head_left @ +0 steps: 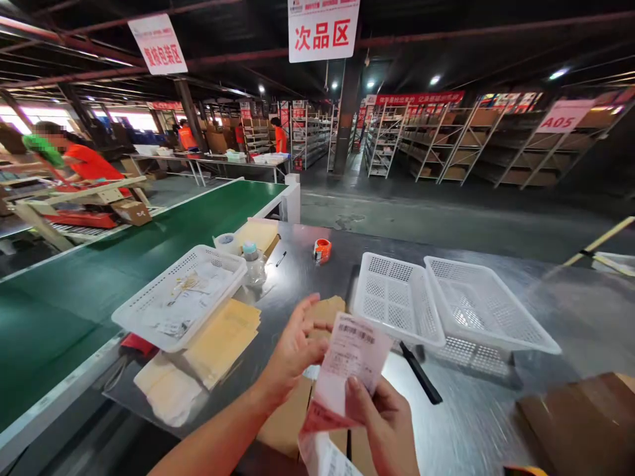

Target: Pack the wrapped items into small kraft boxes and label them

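Note:
A printed paper slip (354,347) with a barcode at its top is held up over the metal table. My right hand (384,416) pinches it, thumb on the printed face. The slip's lower part is red and folds over into another white length. My left hand (297,347) is beside the slip's left edge, its fingers apart; whether a fingertip touches the paper is unclear. Beneath both hands lies a brown cardboard piece (285,420), partly covered by them.
White baskets (397,297) stand right of centre, a black-handled tool (421,373) before them. Leftward are a paper-filled basket (126,317), yellow envelopes (223,337), a bottle (254,268) and a green conveyor (198,221). An orange tape roll (322,250) sits behind; a carton (585,423) is at right.

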`<action>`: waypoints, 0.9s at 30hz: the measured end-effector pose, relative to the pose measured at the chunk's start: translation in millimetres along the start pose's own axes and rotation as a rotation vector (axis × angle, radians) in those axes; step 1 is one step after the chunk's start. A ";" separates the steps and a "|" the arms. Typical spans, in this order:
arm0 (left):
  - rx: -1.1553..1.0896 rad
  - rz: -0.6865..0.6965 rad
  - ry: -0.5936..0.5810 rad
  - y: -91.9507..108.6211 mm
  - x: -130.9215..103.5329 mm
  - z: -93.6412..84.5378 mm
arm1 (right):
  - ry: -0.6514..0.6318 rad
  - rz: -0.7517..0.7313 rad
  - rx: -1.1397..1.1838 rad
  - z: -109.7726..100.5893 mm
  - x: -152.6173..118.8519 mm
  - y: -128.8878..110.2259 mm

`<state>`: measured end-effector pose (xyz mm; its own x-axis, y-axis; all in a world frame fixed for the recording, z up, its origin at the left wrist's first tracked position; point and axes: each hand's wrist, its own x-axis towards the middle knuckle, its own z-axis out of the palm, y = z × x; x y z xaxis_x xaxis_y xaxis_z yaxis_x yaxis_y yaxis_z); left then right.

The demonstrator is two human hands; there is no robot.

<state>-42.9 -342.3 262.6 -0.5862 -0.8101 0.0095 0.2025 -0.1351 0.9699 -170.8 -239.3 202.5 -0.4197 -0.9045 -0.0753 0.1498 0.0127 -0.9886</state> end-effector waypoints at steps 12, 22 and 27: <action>0.639 -0.183 -0.194 -30.9 -21.3 -17.2 | 0.262 -0.041 0.077 -25.8 14.5 -29.5; 0.605 -0.102 -0.032 -24.3 -32.7 -40.6 | 0.192 -0.044 -0.138 -21.6 24.6 -22.8; 0.364 -0.130 0.453 -23.4 -43.9 -95.9 | 0.525 -0.013 0.081 -2.8 49.8 1.9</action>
<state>53.4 -358.3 216.1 -0.1790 -0.9735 -0.1424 -0.1773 -0.1105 0.9779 -193.9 -283.1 196.5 -0.8105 -0.5691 -0.1384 0.2012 -0.0485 -0.9784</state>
